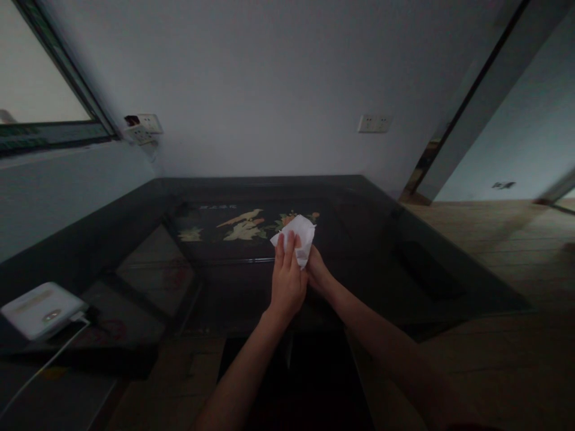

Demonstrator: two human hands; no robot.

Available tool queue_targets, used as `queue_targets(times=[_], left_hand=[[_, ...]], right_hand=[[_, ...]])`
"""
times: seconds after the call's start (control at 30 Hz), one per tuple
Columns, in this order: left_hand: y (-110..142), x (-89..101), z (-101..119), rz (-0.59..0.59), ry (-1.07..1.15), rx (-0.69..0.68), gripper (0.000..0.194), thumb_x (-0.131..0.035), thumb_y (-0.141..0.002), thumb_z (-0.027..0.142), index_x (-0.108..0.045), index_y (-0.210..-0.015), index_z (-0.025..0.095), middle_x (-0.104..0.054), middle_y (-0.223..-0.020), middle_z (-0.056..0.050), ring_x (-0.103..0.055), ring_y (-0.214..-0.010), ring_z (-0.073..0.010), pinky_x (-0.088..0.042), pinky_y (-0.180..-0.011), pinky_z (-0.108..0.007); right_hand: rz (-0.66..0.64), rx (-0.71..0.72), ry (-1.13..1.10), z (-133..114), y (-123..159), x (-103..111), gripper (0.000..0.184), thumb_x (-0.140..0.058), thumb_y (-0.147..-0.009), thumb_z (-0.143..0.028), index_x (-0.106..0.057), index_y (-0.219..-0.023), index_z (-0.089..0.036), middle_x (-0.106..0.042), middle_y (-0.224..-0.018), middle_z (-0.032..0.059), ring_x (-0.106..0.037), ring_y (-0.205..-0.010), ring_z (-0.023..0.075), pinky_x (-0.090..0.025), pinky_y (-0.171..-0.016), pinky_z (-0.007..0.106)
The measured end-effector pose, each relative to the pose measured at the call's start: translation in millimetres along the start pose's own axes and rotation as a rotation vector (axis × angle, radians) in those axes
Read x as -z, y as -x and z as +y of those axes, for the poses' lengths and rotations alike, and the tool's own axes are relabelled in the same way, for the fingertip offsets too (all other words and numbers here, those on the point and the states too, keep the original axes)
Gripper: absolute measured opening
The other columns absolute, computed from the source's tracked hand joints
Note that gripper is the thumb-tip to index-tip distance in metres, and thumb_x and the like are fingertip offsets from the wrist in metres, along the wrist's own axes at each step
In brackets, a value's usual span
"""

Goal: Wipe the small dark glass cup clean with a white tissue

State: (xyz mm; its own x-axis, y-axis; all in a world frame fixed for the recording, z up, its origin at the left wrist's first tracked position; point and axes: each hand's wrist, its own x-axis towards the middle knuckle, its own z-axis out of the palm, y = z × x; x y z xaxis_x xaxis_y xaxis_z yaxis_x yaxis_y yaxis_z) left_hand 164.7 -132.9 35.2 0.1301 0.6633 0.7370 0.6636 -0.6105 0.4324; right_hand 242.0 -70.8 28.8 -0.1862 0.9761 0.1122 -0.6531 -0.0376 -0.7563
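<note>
A crumpled white sheet of thin paper, like a tissue, is held up between my two hands above the dark glass tabletop. My left hand presses its fingers against the near face of the tissue. From the right, my right hand grips the tissue's underside; its fingers are mostly hidden behind the paper and my left hand. Beyond the hands, a decorated panel with a bird and flowers shows through the glass, partly covered by the tissue.
At the left edge of the table sits a white box-shaped device with a white cable. Wall sockets are on the back wall, with a plugged adapter at left. Wooden flooring lies to the right.
</note>
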Motion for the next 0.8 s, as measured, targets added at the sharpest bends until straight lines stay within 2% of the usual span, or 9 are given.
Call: queue_targets(times=[0.1,0.23,0.37,0.47,0.63,0.8], left_hand=[[-1,2.0,-1,0.049,0.042,0.021,0.068,-0.036,-0.088,0.009,-0.01,-0.149,0.023,-0.014,-0.156,-0.007,-0.001,-0.144,-0.0238,-0.015,-0.117,-0.05],[-5,5.6,-4,0.103,0.122,0.069,0.068,-0.033,-0.087,0.006,-0.011,-0.149,0.023,-0.012,-0.157,-0.007,-0.007,-0.144,-0.023,-0.015,-0.118,-0.046],[-5,4.0,-10,0.118,0.244,0.173,0.064,-0.031,-0.088,0.007,-0.016,-0.148,0.021,-0.02,-0.155,-0.007,-0.018,-0.143,-0.0211,-0.017,-0.118,-0.04],[-2,-1.2,-12,0.12,0.282,0.214,0.061,-0.032,-0.09,0.011,-0.015,-0.148,0.021,-0.021,-0.155,-0.008,-0.021,-0.142,-0.0214,-0.018,-0.118,-0.039],[1,-4.2,-8,0.084,0.221,0.063,0.068,-0.035,-0.089,0.01,-0.008,-0.149,0.026,-0.007,-0.158,-0.003,-0.005,-0.144,-0.0227,-0.012,-0.118,-0.045],[-1,1.6,-4,0.075,0.11,-0.032,0.072,-0.035,-0.086,0.006,-0.008,-0.148,0.029,-0.014,-0.157,-0.002,-0.002,-0.145,-0.0235,-0.012,-0.117,-0.051]], right_hand=[[0.033,0.055,0.028,-6,5,-11,0.034,-0.066,-0.074,-0.045,-0.065,-0.099,-0.022,-0.07,-0.104,0.0028,-0.061,-0.107,0.0202,-0.044,-0.099,0.034],[-0.067,0.09,0.033,-14,10,-17,0.047,-0.069,-0.068,-0.054,-0.062,-0.103,-0.022,-0.069,-0.108,0.0048,-0.058,-0.112,0.0236,-0.047,-0.095,0.037],[-0.038,0.125,0.073,-19,12,-17,0.047,-0.072,-0.065,-0.054,-0.063,-0.097,-0.021,-0.069,-0.104,0.0052,-0.059,-0.11,0.0247,-0.049,-0.093,0.038],[-0.023,0.133,0.051,-20,12,-18,0.048,-0.071,-0.066,-0.056,-0.063,-0.097,-0.021,-0.069,-0.104,0.0058,-0.059,-0.11,0.0255,-0.049,-0.092,0.038],[0.007,0.139,0.068,-15,7,-13,0.05,-0.067,-0.069,-0.059,-0.063,-0.101,-0.021,-0.069,-0.106,0.006,-0.06,-0.108,0.0251,-0.049,-0.091,0.038],[0.029,0.209,0.225,-7,2,-2,0.038,-0.07,-0.071,-0.046,-0.063,-0.101,-0.024,-0.068,-0.108,0.0019,-0.061,-0.105,0.0215,-0.047,-0.092,0.034]])
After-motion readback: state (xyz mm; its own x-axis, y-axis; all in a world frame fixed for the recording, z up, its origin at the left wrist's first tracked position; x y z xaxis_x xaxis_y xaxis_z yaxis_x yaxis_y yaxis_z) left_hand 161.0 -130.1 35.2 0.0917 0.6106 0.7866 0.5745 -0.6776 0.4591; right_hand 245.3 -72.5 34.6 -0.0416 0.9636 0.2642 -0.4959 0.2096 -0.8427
